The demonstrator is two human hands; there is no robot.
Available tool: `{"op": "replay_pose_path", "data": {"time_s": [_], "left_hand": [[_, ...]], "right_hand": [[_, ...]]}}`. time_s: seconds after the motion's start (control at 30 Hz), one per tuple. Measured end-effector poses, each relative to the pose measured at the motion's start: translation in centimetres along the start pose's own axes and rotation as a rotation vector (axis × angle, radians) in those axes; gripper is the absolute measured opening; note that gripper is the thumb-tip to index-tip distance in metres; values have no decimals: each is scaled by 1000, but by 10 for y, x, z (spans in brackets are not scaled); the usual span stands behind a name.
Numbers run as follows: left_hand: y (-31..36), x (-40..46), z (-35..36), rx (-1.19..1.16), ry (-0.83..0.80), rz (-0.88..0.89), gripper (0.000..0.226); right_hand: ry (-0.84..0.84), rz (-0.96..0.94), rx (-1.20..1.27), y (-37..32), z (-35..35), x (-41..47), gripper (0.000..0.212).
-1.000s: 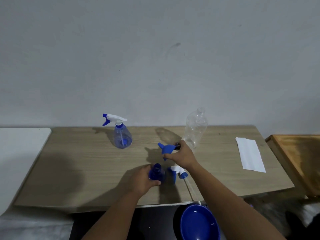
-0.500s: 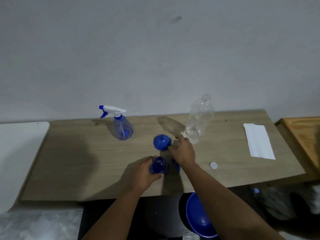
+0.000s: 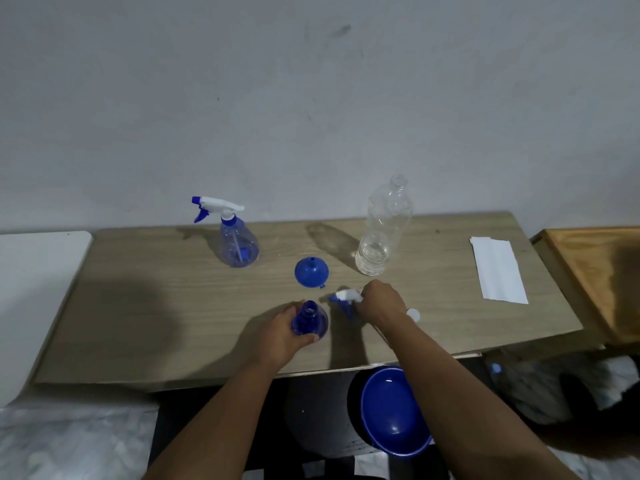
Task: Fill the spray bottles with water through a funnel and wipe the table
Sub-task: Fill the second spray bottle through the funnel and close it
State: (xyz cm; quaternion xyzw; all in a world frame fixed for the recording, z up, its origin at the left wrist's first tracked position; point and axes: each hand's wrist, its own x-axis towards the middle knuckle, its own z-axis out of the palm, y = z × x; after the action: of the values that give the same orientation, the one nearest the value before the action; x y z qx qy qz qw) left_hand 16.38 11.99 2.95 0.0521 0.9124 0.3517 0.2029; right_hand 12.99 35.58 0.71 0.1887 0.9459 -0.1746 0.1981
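My left hand grips an open, headless blue spray bottle standing near the front of the wooden table. My right hand closes on a loose white-and-blue spray head lying just right of that bottle. A blue funnel rests wide end down behind them. A second spray bottle with its trigger head on stands at the back left. A clear plastic water bottle, uncapped and holding a little water, stands at the back right.
A small white cap lies by my right wrist. A folded white cloth lies at the table's right end. A blue bowl sits below the front edge. A wooden surface adjoins on the right, a white one on the left.
My right hand set the funnel down upside-down on the table, then moved back and took hold of the loose spray head. My left hand stayed on the open bottle.
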Motion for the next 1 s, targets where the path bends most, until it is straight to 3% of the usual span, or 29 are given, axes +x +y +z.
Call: {"op": "replay_pose_path", "data": {"time_s": [0.07, 0.2, 0.27, 0.53, 0.7, 0.87, 1.0], "left_hand": [[1, -2, 0, -41, -12, -7, 62], [-1, -2, 2, -82, -21, -21, 56], [-1, -2, 2, -82, -13, -28, 54], [7, -6, -3, -56, -6, 26, 61], [6, -4, -2, -123, -42, -22, 46], [3, -5, 0, -183, -41, -34, 52], [5, -8, -5, -109, -37, -47, 37]], "right_hand": [[83, -69, 225, -7, -22, -6, 19], [102, -280, 1158, -46, -76, -51, 4], [116, -384, 1313, -62, -87, -68, 11], [110, -451, 1238, -74, -49, -77, 24], [29, -474, 1106, -59, 4, -66, 31], [-17, -459, 1045, -46, 32, -69, 29], [36, -423, 970, -54, 38, -73, 23]]}}
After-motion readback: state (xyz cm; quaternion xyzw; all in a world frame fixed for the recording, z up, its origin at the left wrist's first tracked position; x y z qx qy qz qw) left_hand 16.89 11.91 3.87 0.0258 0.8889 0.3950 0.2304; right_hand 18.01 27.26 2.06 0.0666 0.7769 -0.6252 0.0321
